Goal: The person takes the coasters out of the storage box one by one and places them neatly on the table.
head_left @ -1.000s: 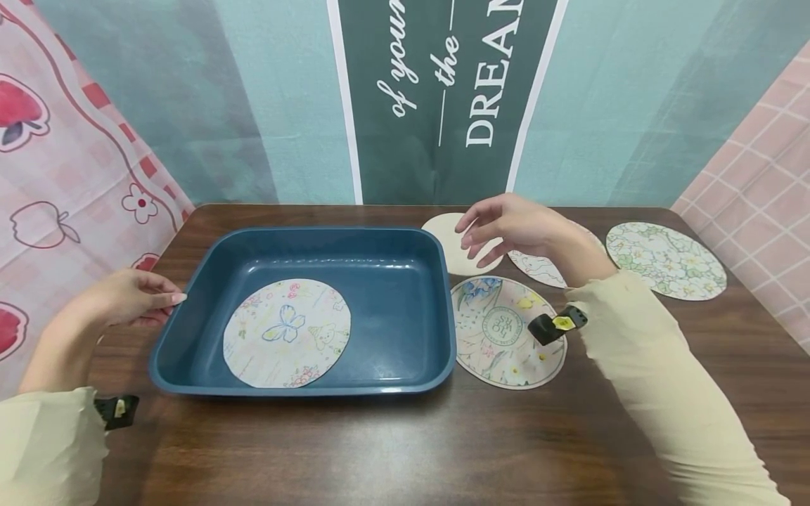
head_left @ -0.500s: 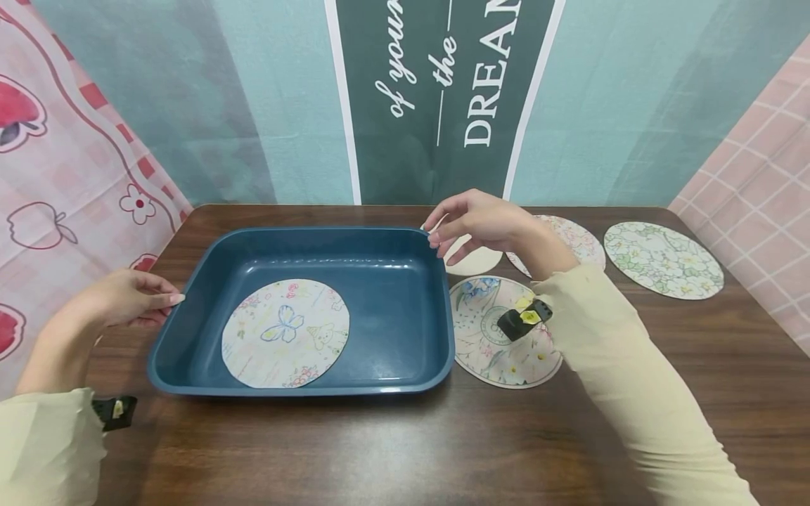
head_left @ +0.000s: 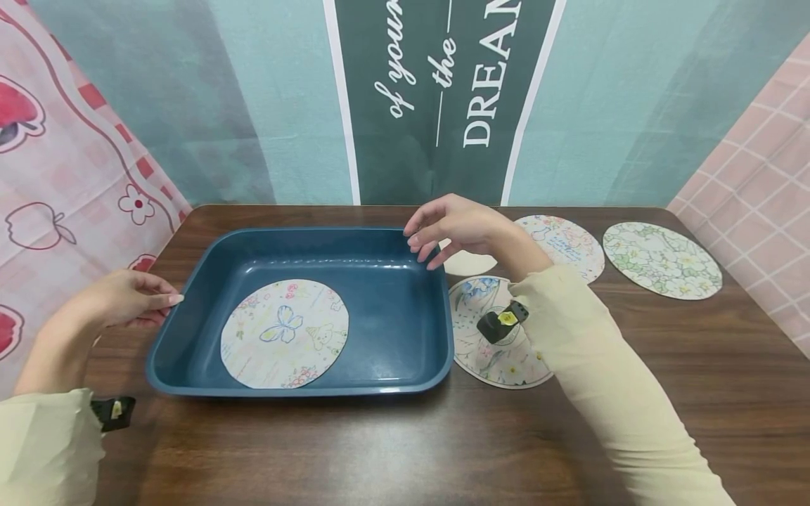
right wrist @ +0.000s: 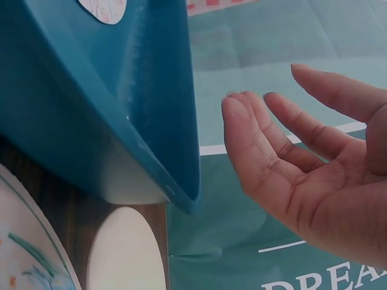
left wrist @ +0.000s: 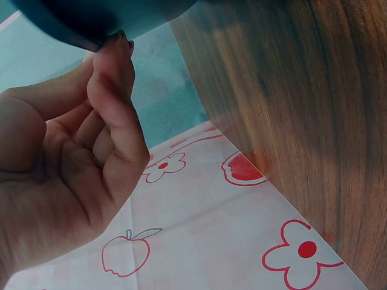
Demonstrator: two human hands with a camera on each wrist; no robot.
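A dark blue tray (head_left: 304, 232) sits on the brown table, and a round paper disc with a butterfly drawing (head_left: 285, 334) lies in its near left part. My left hand (head_left: 136, 299) holds the tray's left rim, its curled fingertips (left wrist: 115, 45) against the edge. Over the tray's far right corner hovers my right hand (head_left: 436, 235), fingers spread and holding nothing. In the right wrist view that open palm (right wrist: 290, 163) is a little way from the tray wall (right wrist: 91, 121). A plain cream disc (head_left: 468, 263) lies just behind the right hand.
Right of the tray lie three more paper discs: a floral one (head_left: 487, 348) partly under my right sleeve, a drawn-on one (head_left: 563, 246) and a green floral one (head_left: 661, 260). A patterned cloth (head_left: 69, 190) hangs past the table's left edge.
My right hand has moved left, from above the cream disc to above the tray's far right corner, still holding nothing. The left hand and tray have not moved.
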